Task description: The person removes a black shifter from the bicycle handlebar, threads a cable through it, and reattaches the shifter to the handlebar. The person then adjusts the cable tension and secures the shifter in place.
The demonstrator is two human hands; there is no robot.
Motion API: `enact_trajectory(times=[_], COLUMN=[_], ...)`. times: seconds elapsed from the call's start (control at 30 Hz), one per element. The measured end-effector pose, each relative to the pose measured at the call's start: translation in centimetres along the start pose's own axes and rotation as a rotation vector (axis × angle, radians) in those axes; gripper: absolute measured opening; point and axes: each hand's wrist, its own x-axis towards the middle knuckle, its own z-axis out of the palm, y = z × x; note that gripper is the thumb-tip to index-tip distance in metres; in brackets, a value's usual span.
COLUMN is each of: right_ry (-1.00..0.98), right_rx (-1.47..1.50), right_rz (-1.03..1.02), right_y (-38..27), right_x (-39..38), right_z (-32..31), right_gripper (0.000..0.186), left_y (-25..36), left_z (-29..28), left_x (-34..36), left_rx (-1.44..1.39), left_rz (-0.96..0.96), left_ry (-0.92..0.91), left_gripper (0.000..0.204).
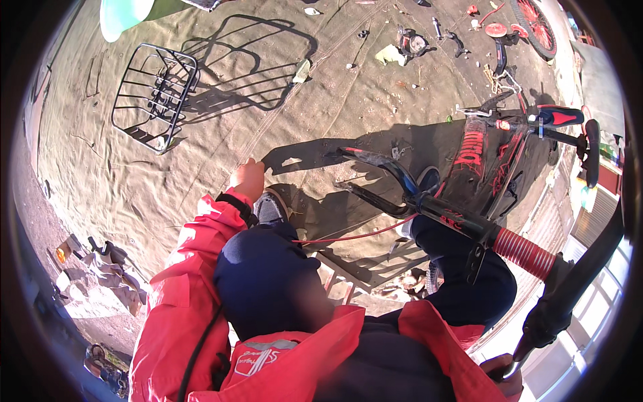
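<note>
— What lay on the far left?

— A black wire basket [155,95], open-gridded, tipped on a wrinkled tan ground cloth [201,167], well apart from the person.

— And the left hand [247,179]?

— It reached forward past the knee, out of a red jacket sleeve [201,241], low over the cloth. Its fingers looked curled downward, but whether they pinched anything I could not tell; the hand was small and seen from behind.

— What was nearest to it?

— A thin red cable [348,236], just to the right and nearer the body, running rightward toward the bicycle frame [462,201]. The frame was black tubing with red lettering, glossy, upside down or on its side, its long axis slanting from near right up to far right. The curved black fork blades [378,175] pointed left, toward that hand, so the left hand was the closer of the two to the fork.

— And the right hand [504,376]?

— At the near right edge, clenched round a slim metal tool handle [519,352] that rose to a black bar. Beside it sat a ribbed red grip [526,251] on the frame's near end.

— Farther off?

— Loose parts and a red-spoked wheel [536,27] lay at the far right.
</note>
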Motion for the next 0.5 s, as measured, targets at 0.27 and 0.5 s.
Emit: enact_trajectory(times=[0.27, 0.5], right_ry=[-0.06, -0.106], right_rx=[-0.083, -0.123], right_rz=[-0.02, -0.051], right_y=[-0.3, -0.5], right_x=[0.2, 0.6], right_z=[-0.5, -0.6], right_gripper=[0.022, 0.023], left_y=[-0.5, -0.4], left_z=[-0.3, 0.1], left_x=[0.7, 1.2], left_rx=[0.056, 0.085], left_rz=[-0.022, -0.06], left_ry=[-0.02, -0.052], left_gripper=[0.019, 0.024])
